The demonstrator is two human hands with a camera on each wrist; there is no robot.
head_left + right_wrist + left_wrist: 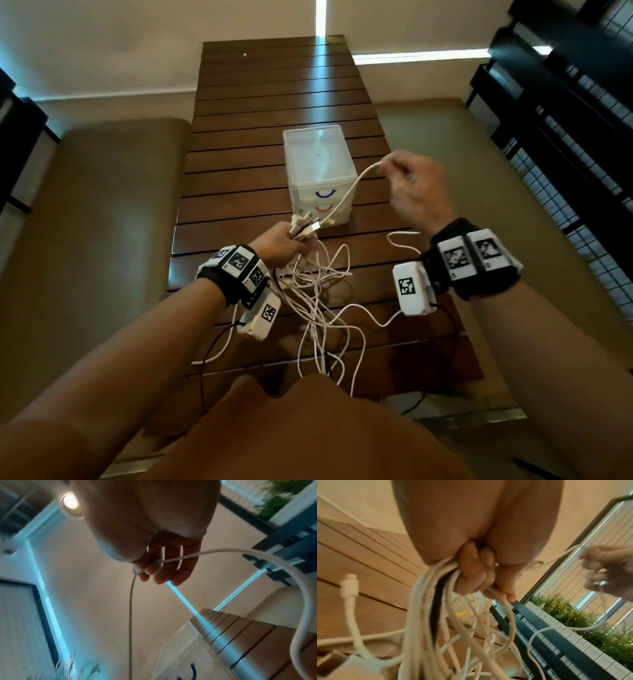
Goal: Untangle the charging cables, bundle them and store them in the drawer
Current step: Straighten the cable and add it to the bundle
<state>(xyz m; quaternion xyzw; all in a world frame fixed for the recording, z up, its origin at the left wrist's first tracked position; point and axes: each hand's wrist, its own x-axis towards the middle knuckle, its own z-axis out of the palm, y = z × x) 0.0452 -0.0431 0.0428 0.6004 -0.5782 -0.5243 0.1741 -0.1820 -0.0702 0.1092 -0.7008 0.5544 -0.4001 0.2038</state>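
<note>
Right now the left hand (286,245) is fisted round a bunch of connector ends (306,224), fingers (471,572) curled tight, with the rest of the charging cables (322,308) hanging in a snarl down to the slatted worktop (274,102). The right hand (416,190) pinches a single white cable (346,195) and holds it up, just over the small drawer unit (318,171), both drawers closed. Risks as I see them: pulling that strand against the clenched fist probably cinches the knot rather than freeing it; a loop could snag the wrist-camera leads; the light unit could get dragged or tipped.
</note>
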